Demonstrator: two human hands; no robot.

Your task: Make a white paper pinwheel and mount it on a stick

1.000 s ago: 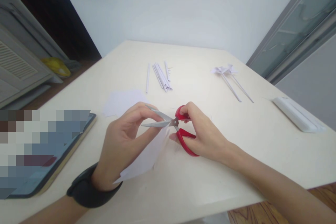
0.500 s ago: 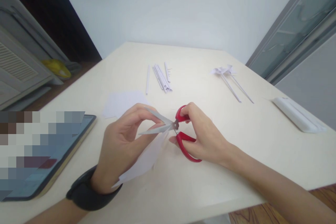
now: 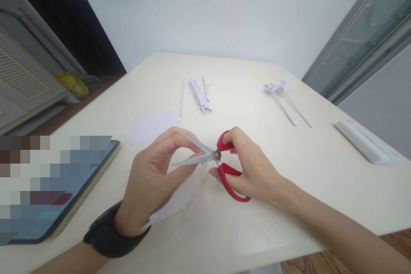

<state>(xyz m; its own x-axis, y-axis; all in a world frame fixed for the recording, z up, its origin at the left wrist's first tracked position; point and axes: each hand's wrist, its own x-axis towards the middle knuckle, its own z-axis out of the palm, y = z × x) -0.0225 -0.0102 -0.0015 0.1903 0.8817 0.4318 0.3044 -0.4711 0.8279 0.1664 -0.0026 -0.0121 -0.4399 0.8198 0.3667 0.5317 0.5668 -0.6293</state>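
Note:
My right hand (image 3: 250, 167) grips red-handled scissors (image 3: 231, 184), thumb and fingers through the loops. The blades are spread apart and point left. My left hand (image 3: 157, 171) pinches a sheet of white paper (image 3: 180, 200) between thumb and fingers. The paper hangs below that hand, and its upper corner meets the scissors near the pivot, between the blades. How deep the paper sits there is partly hidden by the lower blade. A stack of white paper (image 3: 154, 125) lies flat just beyond my left hand.
Several rolled paper sticks (image 3: 199, 96) lie at the back middle of the table (image 3: 237, 81). Two paper pinwheels (image 3: 278, 94) rest at the back right. A white plastic pack (image 3: 364, 141) lies near the right edge. On the left is a tablet (image 3: 80, 188), its screen blurred out.
The scissors stay spread, and both hands keep their hold on scissors and paper. The whole view has shifted slightly; otherwise things look the same.

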